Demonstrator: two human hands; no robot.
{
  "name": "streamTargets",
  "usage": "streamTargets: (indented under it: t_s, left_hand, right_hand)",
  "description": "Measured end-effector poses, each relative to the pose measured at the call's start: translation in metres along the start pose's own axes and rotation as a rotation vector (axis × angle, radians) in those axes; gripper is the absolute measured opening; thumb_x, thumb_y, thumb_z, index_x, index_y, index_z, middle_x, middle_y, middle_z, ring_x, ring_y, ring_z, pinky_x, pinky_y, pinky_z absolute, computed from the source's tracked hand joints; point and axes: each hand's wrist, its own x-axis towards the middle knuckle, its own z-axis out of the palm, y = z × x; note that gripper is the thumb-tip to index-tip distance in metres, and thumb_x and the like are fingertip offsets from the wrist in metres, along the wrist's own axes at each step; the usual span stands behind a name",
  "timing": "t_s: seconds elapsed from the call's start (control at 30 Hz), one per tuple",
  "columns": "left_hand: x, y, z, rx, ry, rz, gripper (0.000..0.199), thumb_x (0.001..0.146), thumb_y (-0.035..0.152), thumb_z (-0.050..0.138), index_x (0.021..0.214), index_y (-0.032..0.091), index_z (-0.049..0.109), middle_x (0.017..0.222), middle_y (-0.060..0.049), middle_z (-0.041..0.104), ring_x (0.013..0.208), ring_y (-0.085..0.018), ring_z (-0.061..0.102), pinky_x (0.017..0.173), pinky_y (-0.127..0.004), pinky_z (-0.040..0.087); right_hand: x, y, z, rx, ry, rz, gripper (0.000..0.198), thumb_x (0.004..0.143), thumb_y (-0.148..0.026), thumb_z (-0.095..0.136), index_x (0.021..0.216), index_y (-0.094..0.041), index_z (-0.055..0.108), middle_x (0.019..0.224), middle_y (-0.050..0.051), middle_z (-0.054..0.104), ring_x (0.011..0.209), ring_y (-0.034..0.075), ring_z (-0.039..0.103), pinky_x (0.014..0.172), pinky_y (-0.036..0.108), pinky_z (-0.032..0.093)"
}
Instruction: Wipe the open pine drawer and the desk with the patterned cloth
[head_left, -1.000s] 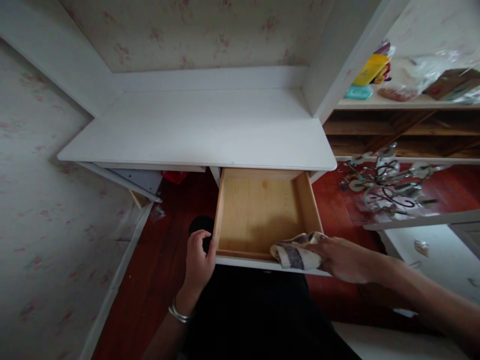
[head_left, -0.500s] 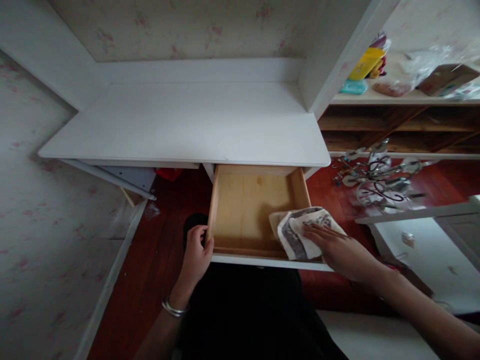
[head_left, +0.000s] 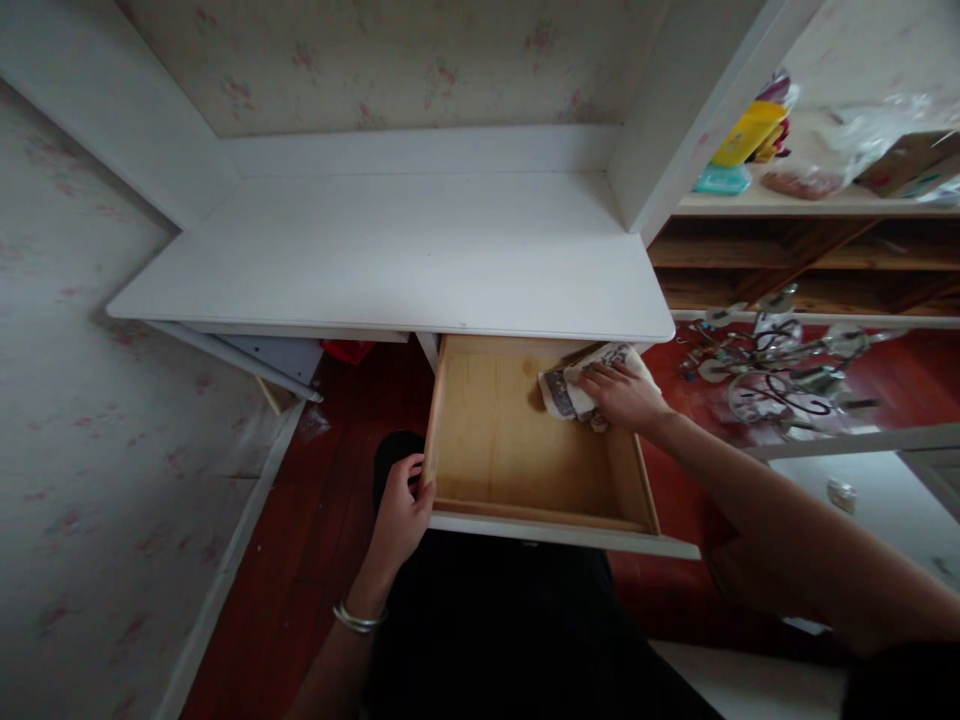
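A wooden drawer (head_left: 517,440) with a white front is pulled out from under the white desk (head_left: 420,260). My left hand (head_left: 405,505) is closed around the drawer's left side near the front corner, a silver bangle on its wrist. In the drawer's back right part lies a folded cloth (head_left: 559,395), white with a grey patterned band. My right hand (head_left: 626,395) rests over the cloth and holds it against the right side of the drawer; the palm side is hidden.
A chandelier (head_left: 787,370) with curled arms lies on the red floor at right. Behind it a low shelf (head_left: 742,205) bears a yellow container (head_left: 750,132), a box and plastic bags. A white cabinet piece (head_left: 847,470) lies at lower right. Flowered wallpaper (head_left: 75,450) covers the left wall.
My right hand has moved the cloth from the drawer's front right corner toward its back right. The left hand keeps its hold on the drawer side. The view has shifted slightly.
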Motion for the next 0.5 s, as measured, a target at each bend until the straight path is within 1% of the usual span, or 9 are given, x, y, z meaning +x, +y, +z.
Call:
streamTargets:
  t_s: [0.13,0.2,0.27,0.37,0.43,0.5]
  left_hand:
    - [0.0,-0.002,0.0,-0.006,-0.003,-0.011,0.039,0.084,0.03,0.058,0.12,0.018,0.052,0.121,-0.012,0.056,0.113,-0.022,0.059,0.093,-0.044,0.054]
    - [0.0,-0.002,0.001,-0.002,0.004,-0.019,0.038,0.084,0.03,0.058,0.12,0.018,0.053,0.12,-0.012,0.057,0.112,-0.023,0.059,0.093,-0.044,0.054]
    - [0.0,-0.003,0.001,-0.003,0.009,-0.024,0.037,0.084,0.031,0.059,0.119,0.018,0.054,0.119,-0.012,0.057,0.112,-0.023,0.06,0.092,-0.044,0.055]
    - [0.002,-0.003,0.0,0.004,0.004,-0.009,0.036,0.084,0.032,0.059,0.117,0.018,0.056,0.118,-0.012,0.059,0.11,-0.022,0.061,0.091,-0.043,0.055]
    - [0.003,-0.002,-0.001,0.021,-0.005,0.009,0.035,0.085,0.032,0.059,0.116,0.018,0.057,0.116,-0.011,0.059,0.108,-0.022,0.062,0.09,-0.042,0.055]
    - [0.004,0.0,-0.001,0.041,-0.01,0.022,0.033,0.085,0.034,0.059,0.114,0.018,0.057,0.115,-0.011,0.06,0.106,-0.022,0.062,0.088,-0.042,0.056]
  right_hand:
    - [0.032,0.022,0.002,0.01,-0.055,0.064,0.04,0.092,-0.012,0.042,0.128,-0.014,0.058,0.125,0.015,0.064,0.116,0.027,0.057,0.103,0.044,0.034]
    - [0.038,0.026,0.001,0.022,-0.098,0.112,0.043,0.091,-0.012,0.041,0.13,-0.015,0.056,0.122,0.016,0.065,0.11,0.027,0.061,0.1,0.044,0.037]
    - [0.035,0.026,-0.002,0.039,-0.125,0.144,0.045,0.09,-0.012,0.041,0.132,-0.016,0.055,0.121,0.016,0.066,0.106,0.028,0.064,0.096,0.044,0.04]
    - [0.013,0.017,-0.011,0.109,-0.147,0.107,0.05,0.086,-0.013,0.045,0.135,-0.016,0.052,0.127,0.016,0.063,0.11,0.029,0.063,0.094,0.043,0.043]
    - [-0.013,0.005,-0.021,0.192,-0.168,0.085,0.052,0.084,-0.015,0.049,0.136,-0.013,0.05,0.132,0.017,0.06,0.115,0.029,0.061,0.094,0.042,0.046]
    - [-0.044,-0.011,-0.03,0.288,-0.202,0.122,0.053,0.084,-0.017,0.049,0.137,-0.014,0.049,0.134,0.017,0.059,0.114,0.029,0.062,0.091,0.039,0.049]
